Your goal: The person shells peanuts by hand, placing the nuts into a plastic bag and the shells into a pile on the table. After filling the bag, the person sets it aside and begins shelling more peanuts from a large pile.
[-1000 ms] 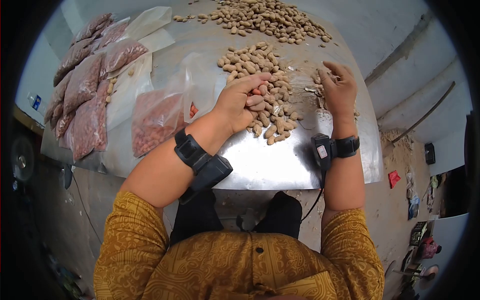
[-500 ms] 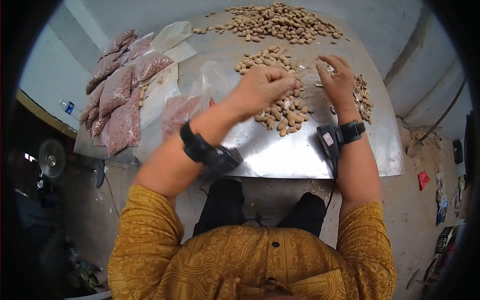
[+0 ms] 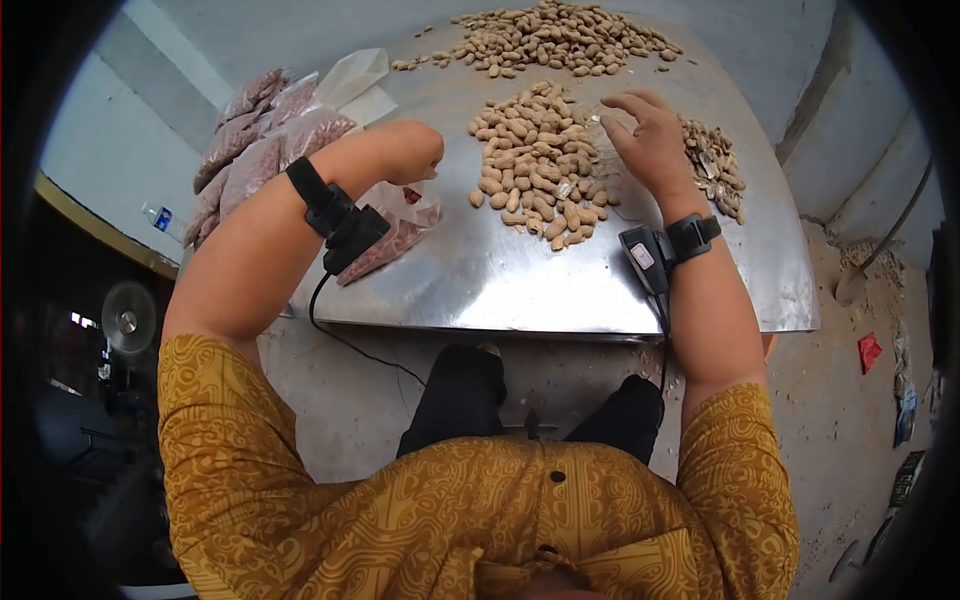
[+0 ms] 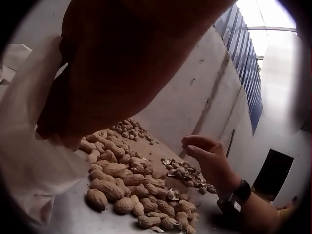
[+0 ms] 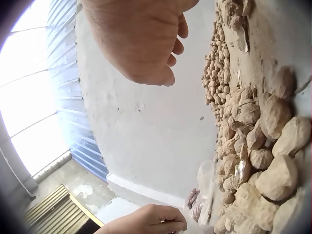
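Above a clear plastic bag of reddish kernels point(image 3: 385, 243), the left hand point(image 3: 405, 152) is bent downward at the bag's mouth. Pale plastic point(image 4: 34, 131) lies against the dark left hand point(image 4: 97, 87) in the left wrist view; its fingertips and anything in them are hidden. The right hand point(image 3: 650, 145) hovers between unshelled peanuts point(image 3: 535, 165) and a heap of shells point(image 3: 715, 165), fingers loosely bent and apart, holding nothing visible. From the right wrist, the right hand point(image 5: 141, 44) shows its fingertips free, above the peanuts point(image 5: 278, 178).
A larger peanut pile point(image 3: 560, 40) covers the far side of the metal table point(image 3: 470, 290). Filled bags of kernels point(image 3: 255, 165) are stacked at the left, beside empty plastic bags point(image 3: 355, 80). A cable point(image 3: 365, 352) hangs from the left wrist camera.
The left hand has moved left from over the peanuts to the kernel bag. The right hand has stayed near the shells, shifting slightly left. The head view has shifted too.
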Motion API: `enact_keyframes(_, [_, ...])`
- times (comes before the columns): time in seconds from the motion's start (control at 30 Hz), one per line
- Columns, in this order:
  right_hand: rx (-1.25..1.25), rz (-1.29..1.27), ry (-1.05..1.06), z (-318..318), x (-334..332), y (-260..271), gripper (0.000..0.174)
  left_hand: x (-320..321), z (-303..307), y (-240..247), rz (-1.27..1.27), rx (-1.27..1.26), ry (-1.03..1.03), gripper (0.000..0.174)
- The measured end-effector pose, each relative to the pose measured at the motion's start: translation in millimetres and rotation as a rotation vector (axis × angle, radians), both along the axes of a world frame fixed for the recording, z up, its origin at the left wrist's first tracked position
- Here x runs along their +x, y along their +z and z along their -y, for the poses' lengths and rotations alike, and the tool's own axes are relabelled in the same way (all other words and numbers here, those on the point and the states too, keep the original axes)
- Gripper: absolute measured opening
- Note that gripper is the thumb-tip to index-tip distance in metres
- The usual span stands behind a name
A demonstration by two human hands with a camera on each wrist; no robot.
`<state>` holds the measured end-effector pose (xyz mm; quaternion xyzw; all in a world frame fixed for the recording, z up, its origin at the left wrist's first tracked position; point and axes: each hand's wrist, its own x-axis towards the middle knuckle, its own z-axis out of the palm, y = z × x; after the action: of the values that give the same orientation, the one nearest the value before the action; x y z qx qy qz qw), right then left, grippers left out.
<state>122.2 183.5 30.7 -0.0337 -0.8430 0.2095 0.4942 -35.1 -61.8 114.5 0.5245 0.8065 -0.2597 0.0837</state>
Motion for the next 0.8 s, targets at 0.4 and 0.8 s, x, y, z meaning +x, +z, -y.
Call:
enact_keyframes(0.4, [-0.031, 0.056, 0.015, 1.6, -0.9, -2.3, 0.018, -7.9, 11.7, 1.0, 0.026, 0.199, -0.069, 0.011])
enact_keyframes(0.8, [-0.099, 0.055, 0.093, 4.4, 1.2, 2.5, 0.018, 4.9, 16.4, 5.2, -0.106, 0.382, -0.140, 0.015])
